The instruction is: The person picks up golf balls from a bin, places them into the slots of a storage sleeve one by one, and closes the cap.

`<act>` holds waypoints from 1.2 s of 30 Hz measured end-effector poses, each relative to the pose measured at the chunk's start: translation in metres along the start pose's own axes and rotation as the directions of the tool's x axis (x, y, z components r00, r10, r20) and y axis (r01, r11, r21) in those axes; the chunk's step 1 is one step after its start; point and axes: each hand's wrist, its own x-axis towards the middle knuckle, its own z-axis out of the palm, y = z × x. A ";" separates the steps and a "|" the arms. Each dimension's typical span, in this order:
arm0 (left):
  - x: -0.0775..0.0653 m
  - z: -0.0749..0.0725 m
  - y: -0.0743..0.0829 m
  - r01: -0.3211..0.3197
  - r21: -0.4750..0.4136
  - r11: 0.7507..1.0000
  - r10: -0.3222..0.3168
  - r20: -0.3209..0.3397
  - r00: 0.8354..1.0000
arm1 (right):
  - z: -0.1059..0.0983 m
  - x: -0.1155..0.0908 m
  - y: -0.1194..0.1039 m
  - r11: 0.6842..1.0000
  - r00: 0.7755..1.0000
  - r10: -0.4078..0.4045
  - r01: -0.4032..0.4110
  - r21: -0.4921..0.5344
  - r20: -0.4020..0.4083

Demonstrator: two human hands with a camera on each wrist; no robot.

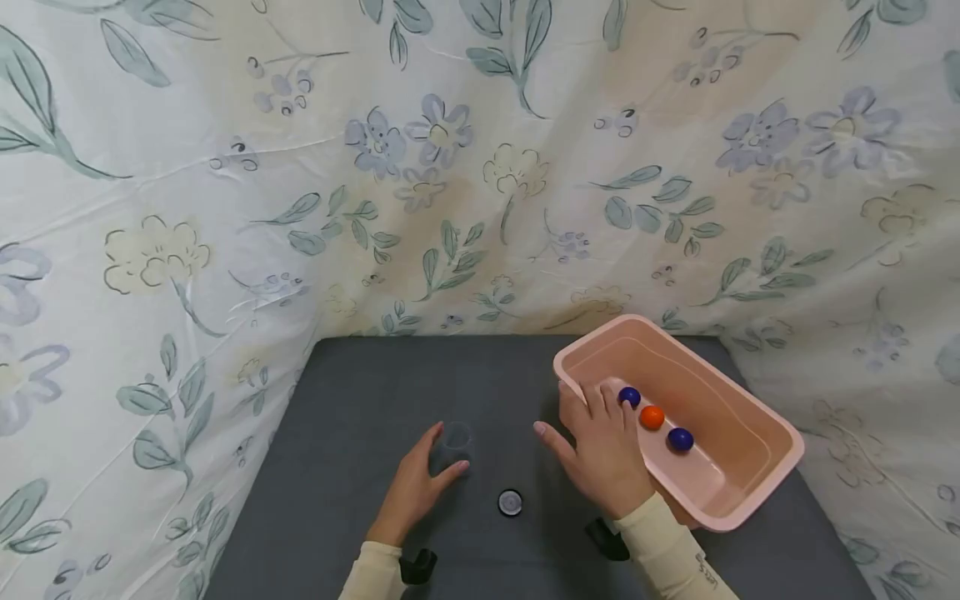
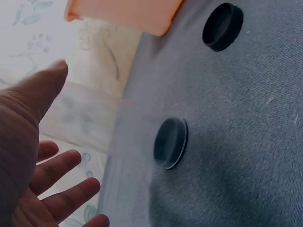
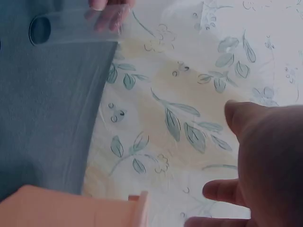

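A clear, cylindrical container (image 1: 455,437) stands upright on the dark table. My left hand (image 1: 415,490) is beside it, thumb and fingers spread apart around its near side; whether they touch it I cannot tell. The container's round base (image 2: 170,144) shows in the left wrist view. A small black round lid (image 1: 510,502) lies on the table between my hands. Over the left rim of a pink plastic bin (image 1: 750,408) hovers my right hand (image 1: 606,454), fingers extended and holding nothing. Inside the bin sit two blue balls (image 1: 680,439) with an orange ball (image 1: 652,417) between them.
The dark grey cloth-covered tabletop (image 1: 375,383) ends at a floral curtain (image 1: 450,208) behind it and at both sides. The bin stands slanted at the table's right side. Black wrist cameras (image 1: 417,567) sit on both wrists.
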 end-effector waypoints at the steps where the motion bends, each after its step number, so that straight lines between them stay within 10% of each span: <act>1: 0.001 0.002 0.000 -0.001 0.007 1.000 0.001 -0.001 1.000 | -0.002 0.001 0.002 1.000 1.000 -0.013 0.013 0.000 -0.015; 21: 0.009 0.014 0.021 -0.158 -0.001 0.987 0.157 -0.090 0.983 | -0.041 0.024 0.055 0.989 0.987 -0.139 0.135 -0.064 -0.074; 31: 0.007 0.000 0.030 -0.213 0.033 0.976 0.216 -0.146 0.966 | -0.063 0.050 0.093 0.997 0.989 -0.073 0.077 -0.022 0.132; 36: 0.005 -0.002 0.030 -0.223 0.055 0.973 0.229 -0.151 0.962 | -0.064 0.064 0.112 1.000 0.952 0.016 -0.009 -0.026 0.305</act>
